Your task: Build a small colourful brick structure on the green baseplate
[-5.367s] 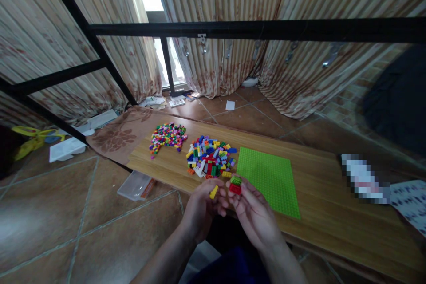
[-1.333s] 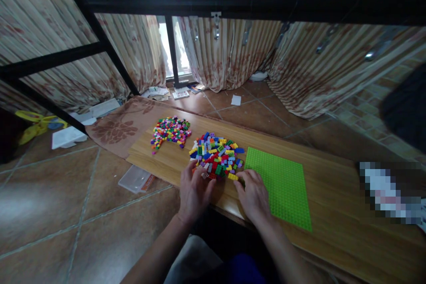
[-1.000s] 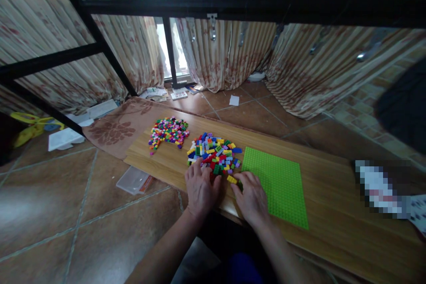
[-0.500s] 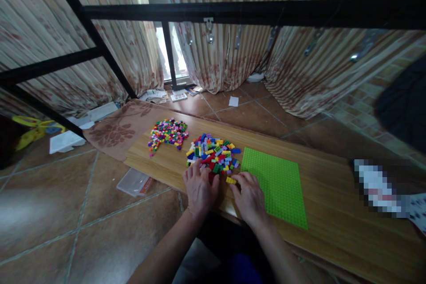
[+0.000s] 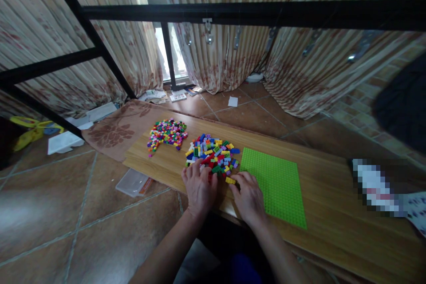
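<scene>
Toy building bricks [image 5: 218, 153] in many colours lie heaped on the wooden counter [image 5: 333, 191], just beyond both hands. Over the heap's near left edge, the left hand [image 5: 200, 186] is palm down with its fingers curled; whether they grip anything I cannot tell, as the back of the hand hides it. Thumb and forefinger of the right hand [image 5: 248, 194] pinch one end of a yellow brick [image 5: 230, 180] beside the heap. That hand overlaps, in view, the left side of a green studded baseplate [image 5: 279, 186]. Farther left sits a separate pile of smaller bricks [image 5: 169, 132].
</scene>
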`<state>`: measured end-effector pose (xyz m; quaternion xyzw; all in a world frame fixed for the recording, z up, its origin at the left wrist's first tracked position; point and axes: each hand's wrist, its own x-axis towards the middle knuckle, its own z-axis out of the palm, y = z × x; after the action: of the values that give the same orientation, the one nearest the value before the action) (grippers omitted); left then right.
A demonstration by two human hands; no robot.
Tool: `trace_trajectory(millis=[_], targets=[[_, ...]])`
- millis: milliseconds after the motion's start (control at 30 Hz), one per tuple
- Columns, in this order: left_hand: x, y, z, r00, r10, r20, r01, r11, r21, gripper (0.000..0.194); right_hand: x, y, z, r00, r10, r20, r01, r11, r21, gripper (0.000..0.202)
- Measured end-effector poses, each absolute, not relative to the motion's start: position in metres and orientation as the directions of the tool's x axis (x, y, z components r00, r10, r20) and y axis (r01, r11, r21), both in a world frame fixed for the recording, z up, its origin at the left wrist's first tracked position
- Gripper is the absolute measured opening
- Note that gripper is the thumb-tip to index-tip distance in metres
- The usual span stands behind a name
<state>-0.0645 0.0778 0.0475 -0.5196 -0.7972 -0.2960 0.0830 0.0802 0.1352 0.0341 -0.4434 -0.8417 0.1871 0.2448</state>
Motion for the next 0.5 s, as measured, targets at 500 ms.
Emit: trace_trajectory(millis=[500], targets=[[-0.074,0.068,0.058,-0.212,0.827,0.521,0.919,-0.014,0.395,0.01,0.09,0.136,0.062,-0.489,0.814,0.314,0.47,0.549,-0.691,0.022]])
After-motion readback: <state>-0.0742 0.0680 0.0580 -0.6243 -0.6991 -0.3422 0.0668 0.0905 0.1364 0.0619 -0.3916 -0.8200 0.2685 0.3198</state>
